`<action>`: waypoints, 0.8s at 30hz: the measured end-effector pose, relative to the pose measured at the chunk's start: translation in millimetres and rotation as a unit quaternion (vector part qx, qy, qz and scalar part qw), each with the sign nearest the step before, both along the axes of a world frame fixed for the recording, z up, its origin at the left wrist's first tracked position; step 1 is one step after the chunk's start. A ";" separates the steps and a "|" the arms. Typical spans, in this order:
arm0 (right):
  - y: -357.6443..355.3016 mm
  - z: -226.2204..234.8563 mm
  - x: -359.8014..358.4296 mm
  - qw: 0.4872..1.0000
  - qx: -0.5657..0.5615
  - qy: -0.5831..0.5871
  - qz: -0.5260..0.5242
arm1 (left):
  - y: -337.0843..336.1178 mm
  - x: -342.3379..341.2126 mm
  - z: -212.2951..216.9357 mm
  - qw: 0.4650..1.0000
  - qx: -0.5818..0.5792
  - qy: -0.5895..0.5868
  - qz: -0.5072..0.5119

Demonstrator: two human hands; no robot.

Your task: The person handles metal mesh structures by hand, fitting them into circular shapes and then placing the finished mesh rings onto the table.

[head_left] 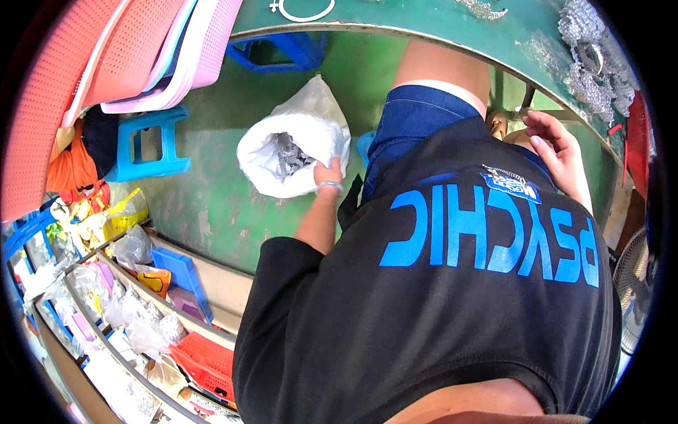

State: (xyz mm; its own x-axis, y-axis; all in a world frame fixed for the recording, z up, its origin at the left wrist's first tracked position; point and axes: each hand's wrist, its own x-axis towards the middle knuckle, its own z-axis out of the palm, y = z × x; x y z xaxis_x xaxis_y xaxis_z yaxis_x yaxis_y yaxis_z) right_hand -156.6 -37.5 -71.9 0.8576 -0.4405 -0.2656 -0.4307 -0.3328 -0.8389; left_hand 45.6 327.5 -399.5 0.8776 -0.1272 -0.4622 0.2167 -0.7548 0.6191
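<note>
Green floor [212, 205] below, green table edge [424, 28] arcing above. White plastic bag [311, 131] on floor, mouth open, grey metal scraps [288, 157] inside. Left hand [328, 173] clenched on bag rim. Right hand [558, 145] near table edge, fingers loosely released, holding nothing.

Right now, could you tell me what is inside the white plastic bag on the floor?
The white plastic bag holds grey, metallic-looking pieces, visible through its open mouth. The left hand grips the rim; anything deeper stays hidden by the bag's walls.

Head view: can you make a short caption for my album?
Left hand grips a white bag of silvery bits on the green floor.
</note>
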 end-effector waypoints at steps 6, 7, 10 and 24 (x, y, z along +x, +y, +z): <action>-8.3 -6.2 -6.0 1.000 -0.002 -0.025 0.007 | 22.8 -38.0 22.7 0.961 0.198 -0.176 0.077; -7.8 -6.6 -7.1 0.999 0.004 -0.038 0.002 | 41.5 -34.5 12.1 0.962 0.219 -0.126 0.100; -3.1 -5.4 -16.0 0.998 -0.008 -0.060 -0.005 | 97.1 2.0 -17.7 0.977 0.117 0.144 0.101; -20.3 162.9 -117.8 0.807 -0.092 -0.575 -0.095 | -23.5 91.2 97.3 0.978 -0.135 -0.105 -0.119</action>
